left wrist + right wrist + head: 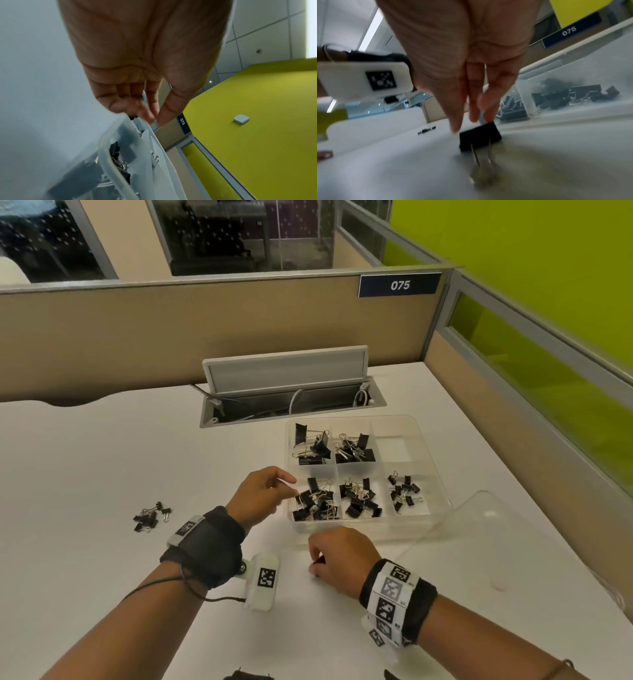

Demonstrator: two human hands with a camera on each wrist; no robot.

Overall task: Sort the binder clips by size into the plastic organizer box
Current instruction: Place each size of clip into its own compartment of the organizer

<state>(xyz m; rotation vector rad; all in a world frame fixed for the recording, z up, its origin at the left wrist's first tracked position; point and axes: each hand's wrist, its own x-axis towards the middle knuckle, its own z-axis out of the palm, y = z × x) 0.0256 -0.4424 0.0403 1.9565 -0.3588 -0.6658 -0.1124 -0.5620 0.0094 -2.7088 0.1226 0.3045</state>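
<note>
The clear organizer box (359,530) stands right of centre on the white desk, and five of its six compartments hold black binder clips. My left hand (291,486) hovers at the box's near-left corner. In the left wrist view the left hand (156,121) holds nothing, with thumb and forefinger close together above the box rim (109,155). My right hand (315,571) is down on the desk in front of the box. There the right hand (471,125) pinches a black binder clip (479,136) lying on the desk, wire handles toward the wrist. A small heap of loose clips (150,517) lies to the left.
The box's clear lid (486,529) lies to its right. An open cable hatch (291,392) sits behind the box. Beige partitions close the desk at the back and right. Dark objects (246,675) poke in at the near edge.
</note>
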